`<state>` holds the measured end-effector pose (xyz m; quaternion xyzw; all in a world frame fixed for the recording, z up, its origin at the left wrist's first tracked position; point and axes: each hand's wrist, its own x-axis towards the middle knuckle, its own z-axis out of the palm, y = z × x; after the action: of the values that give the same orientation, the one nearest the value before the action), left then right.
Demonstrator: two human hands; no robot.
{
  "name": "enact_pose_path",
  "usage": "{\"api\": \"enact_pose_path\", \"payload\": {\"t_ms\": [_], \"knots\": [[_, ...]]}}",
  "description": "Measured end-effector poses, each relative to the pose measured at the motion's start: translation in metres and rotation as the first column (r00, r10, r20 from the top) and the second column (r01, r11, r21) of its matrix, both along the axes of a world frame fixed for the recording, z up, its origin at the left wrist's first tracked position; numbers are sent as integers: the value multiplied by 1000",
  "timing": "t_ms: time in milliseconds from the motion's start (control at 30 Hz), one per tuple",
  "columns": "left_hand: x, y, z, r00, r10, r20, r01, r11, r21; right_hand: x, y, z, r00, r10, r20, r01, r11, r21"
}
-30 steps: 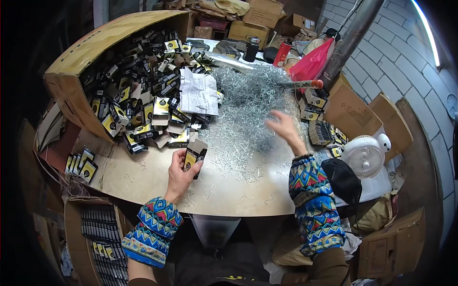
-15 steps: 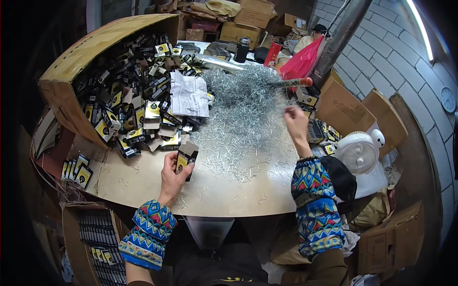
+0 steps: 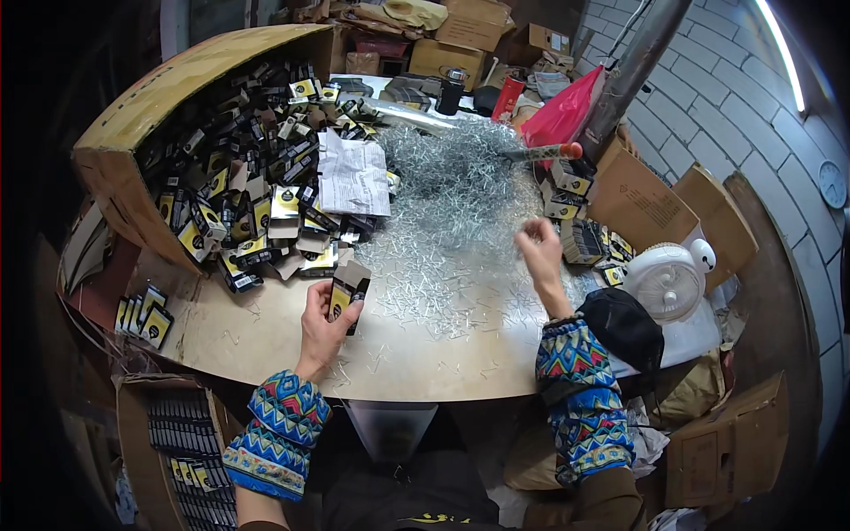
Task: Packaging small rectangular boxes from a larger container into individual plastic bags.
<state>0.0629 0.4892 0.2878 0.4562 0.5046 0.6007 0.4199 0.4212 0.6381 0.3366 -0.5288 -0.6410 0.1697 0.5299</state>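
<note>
My left hand [image 3: 320,332] is closed around a small black and yellow carton [image 3: 347,296], which stands upright with its top flap open. My right hand [image 3: 540,250] hovers over the table, just right of a heap of thin silvery metal pins [image 3: 460,168]. Its fingers are curled together and slightly blurred, so whatever they pinch, if anything, cannot be made out. Looser pins [image 3: 425,296] lie scattered between the two hands. Behind my left hand, a large tipped cardboard box [image 3: 168,93] spills many open cartons [image 3: 252,217] onto the table.
A printed paper sheet [image 3: 352,174] rests on the cartons. At the right stand a white fan [image 3: 666,288], a black cap [image 3: 627,327] and stacked cartons [image 3: 580,241]. A red-ended tube [image 3: 553,152] sticks out over the heap. Below the table's left edge is a box of packed cartons [image 3: 181,434].
My right hand has moved a little nearer to me and slightly left, away from the far side of the heap. My left hand holds the carton almost in the same place.
</note>
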Motion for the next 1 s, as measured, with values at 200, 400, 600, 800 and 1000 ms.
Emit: {"api": "enact_pose_path", "payload": {"t_ms": [200,400,600,800,1000], "knots": [[-6,-9,0,1000,15,-10,-15,1000,-7,-18,0,49,956,-138,261,64,960,273],[-7,-4,-2,999,31,-15,-30,1000,6,-29,0,12,642,-236,729,42,961,274],[-9,-7,2,1000,15,-11,-15,1000,4,-110,-74,-39,681,379,627,-344,921,-184],[-18,-22,34,973,-129,192,163,971,-173,-116,-136,-29,482,456,748,-535,830,-162],[-19,-106,52,751,58,658,254,894,-369,-102,-157,-53,641,472,605,-540,838,-82]]}}
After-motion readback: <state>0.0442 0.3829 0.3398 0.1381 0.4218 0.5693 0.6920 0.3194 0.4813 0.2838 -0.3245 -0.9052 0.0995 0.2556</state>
